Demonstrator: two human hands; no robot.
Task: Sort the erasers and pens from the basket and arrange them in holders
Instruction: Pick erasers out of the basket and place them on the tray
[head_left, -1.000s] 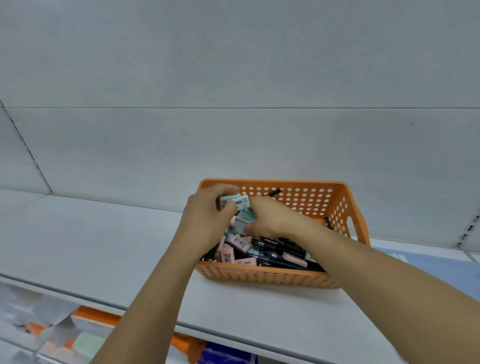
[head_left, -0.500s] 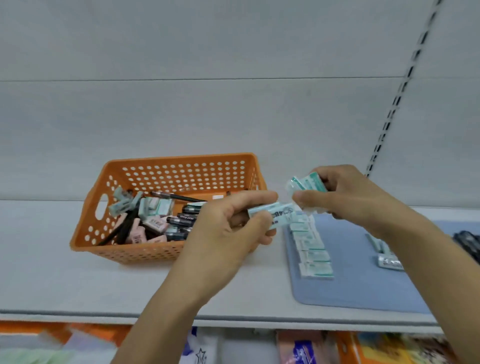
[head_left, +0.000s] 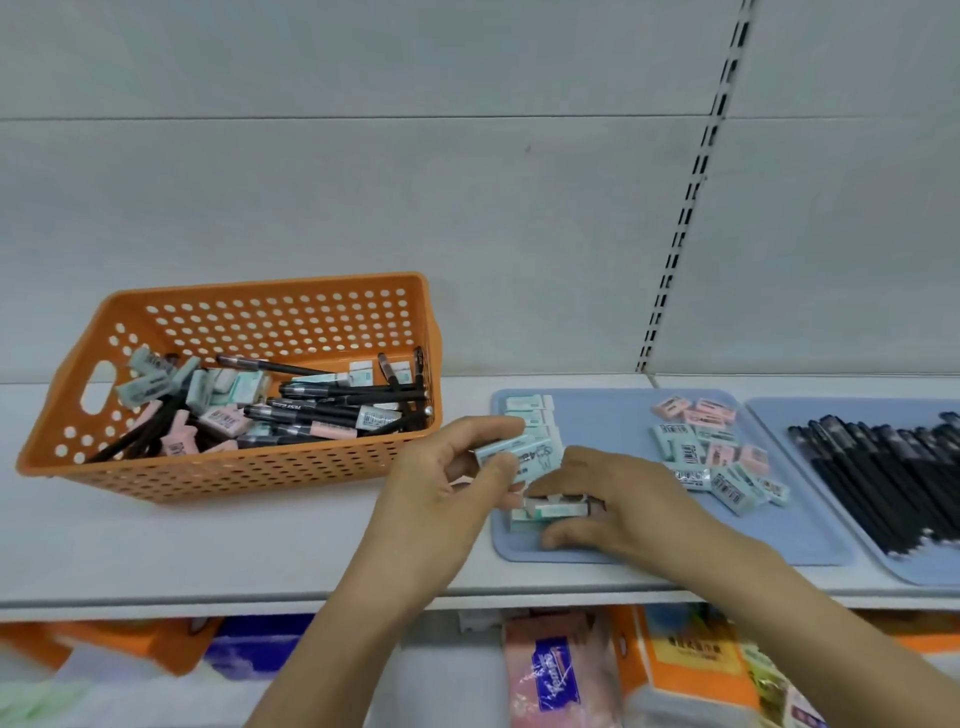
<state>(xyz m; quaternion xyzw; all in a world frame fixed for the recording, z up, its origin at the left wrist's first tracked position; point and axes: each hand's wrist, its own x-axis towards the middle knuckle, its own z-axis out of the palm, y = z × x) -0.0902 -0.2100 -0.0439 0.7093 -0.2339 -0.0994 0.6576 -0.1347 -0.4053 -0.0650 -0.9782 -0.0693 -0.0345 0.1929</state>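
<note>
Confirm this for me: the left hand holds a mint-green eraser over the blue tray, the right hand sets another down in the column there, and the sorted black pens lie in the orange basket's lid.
One thing is off. The sorted black pens lie on a second blue tray at far right, not on a lid; the orange basket has none. The head view shows it. Otherwise right: left hand holds a mint-green eraser over the blue tray, right hand setting another down.

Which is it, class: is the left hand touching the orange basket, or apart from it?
Apart. The head view shows the left hand holding a green eraser, with bare shelf between it and the orange basket.
</note>
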